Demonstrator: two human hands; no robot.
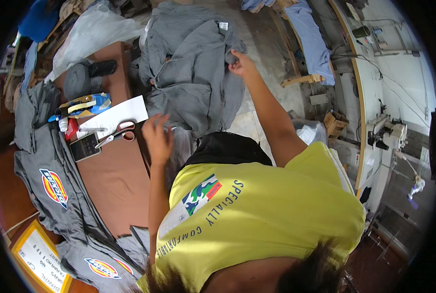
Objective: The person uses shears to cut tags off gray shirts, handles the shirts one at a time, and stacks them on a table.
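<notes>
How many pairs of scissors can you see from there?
1: the orange-and-black-handled scissors lie beside the smartphone and white sheet, left of the left hand. Others may be hidden under the grey fabric.

The cloth (188, 73) at the upper centre is grey, with a white tag (223, 26). At the left, the brown table (108, 190) carries white paper (122, 113), a black phone (85, 147), and scissors (116, 134) with red-and-black handles. Grey garments (42, 141) along the left edge show red, yellow, blue and white patches (53, 188). The shirt (271, 195), lower centre, is yellow-green, with dark lettering and a green, navy and white camouflage print (201, 193). The lower-left sign (40, 256) is white, framed in yellow.
</notes>
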